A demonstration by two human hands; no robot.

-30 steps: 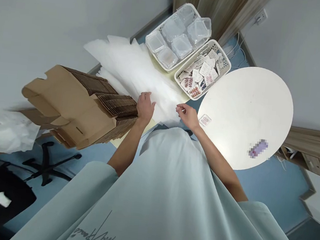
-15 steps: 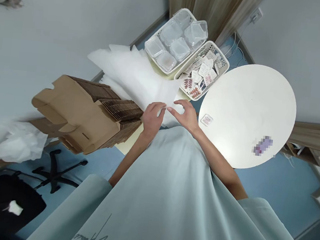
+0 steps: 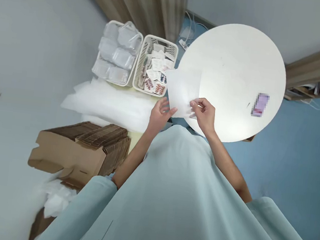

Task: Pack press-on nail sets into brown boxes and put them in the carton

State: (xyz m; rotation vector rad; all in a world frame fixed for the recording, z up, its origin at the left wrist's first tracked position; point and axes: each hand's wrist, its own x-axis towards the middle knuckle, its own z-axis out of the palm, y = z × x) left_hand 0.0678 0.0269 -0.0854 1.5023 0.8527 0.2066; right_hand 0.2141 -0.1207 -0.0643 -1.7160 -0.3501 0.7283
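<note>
A thin white foam sheet or pouch hangs partly in front of the round white table's near left edge. My right hand pinches its lower right side between thumb and fingers. At the lower left corner is my left hand, fingers apart, its thumb tip against or just beside the edge. Left of my hands lies a stack of similar white foam sheets. A white basket beyond my left hand holds several cards with coloured press-on nails. The small card earlier on the table is not visible.
The round white table bears a blurred purple object. Left of the card basket stands another white basket of clear plastic boxes. Folded brown cardboard boxes stand at the lower left. A power strip lies beyond the table.
My view has turned right. A foam sheet has come away from the stack toward the table, pinched in my right hand. My hands have moved apart, and the left fingers have spread.
</note>
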